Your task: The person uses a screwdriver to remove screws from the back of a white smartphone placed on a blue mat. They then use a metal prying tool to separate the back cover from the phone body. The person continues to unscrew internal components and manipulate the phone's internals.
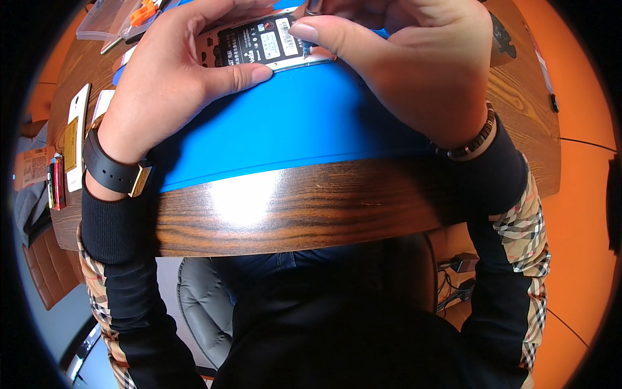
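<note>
An opened phone [285, 63] lies on a blue mat [291, 117], its dark labelled battery [254, 44] facing up and its pale frame showing around it. My left hand [175, 71] is closed on the phone, the thumb lying along its near edge and the fingers at the far side. Above the phone's right end, my right hand [402, 58] is closed in a pinch around a thin tool with a blue lower end [306, 48]. Its narrow tip points down at the phone's right part. Most of that tool is hidden by the fingers, so its exact kind does not show.
At the far left, a clear plastic box [97, 26] has an orange item [142, 13] beside or in it. A white phone-shaped panel [76, 152] and small red and black items [57, 185] lie at the table's left edge. A dark object [502, 40] stands far right on the wooden table [291, 207].
</note>
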Action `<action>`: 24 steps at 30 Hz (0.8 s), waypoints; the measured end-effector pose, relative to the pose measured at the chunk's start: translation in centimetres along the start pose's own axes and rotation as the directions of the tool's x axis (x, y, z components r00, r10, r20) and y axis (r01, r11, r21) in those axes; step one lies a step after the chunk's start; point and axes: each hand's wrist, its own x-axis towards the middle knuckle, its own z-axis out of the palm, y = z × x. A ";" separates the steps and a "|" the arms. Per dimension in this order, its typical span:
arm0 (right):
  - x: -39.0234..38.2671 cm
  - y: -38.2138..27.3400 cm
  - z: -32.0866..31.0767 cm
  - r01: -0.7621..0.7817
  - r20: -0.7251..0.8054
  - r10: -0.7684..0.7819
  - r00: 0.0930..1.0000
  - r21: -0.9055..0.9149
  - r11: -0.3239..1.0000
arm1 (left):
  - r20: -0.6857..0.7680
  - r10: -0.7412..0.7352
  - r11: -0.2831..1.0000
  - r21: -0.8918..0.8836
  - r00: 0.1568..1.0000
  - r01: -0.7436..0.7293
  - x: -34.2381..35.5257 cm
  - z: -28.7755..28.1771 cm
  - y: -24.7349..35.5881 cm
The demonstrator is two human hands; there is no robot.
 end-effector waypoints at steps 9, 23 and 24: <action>-0.4 0.0 0.3 0.003 -0.003 -0.003 1.000 0.138 0.990 | -0.041 0.016 0.996 0.092 0.999 -0.012 -0.9 1.0 1.9; 0.1 -0.1 -0.7 -0.024 0.069 0.027 0.997 -0.033 0.999 | 0.021 0.134 0.985 0.106 0.991 -0.135 -0.4 -0.8 -0.9; 0.0 0.2 -0.7 -0.033 0.056 0.035 0.998 -0.034 0.999 | 0.016 0.151 0.982 0.111 0.988 -0.152 -0.7 -0.9 -1.8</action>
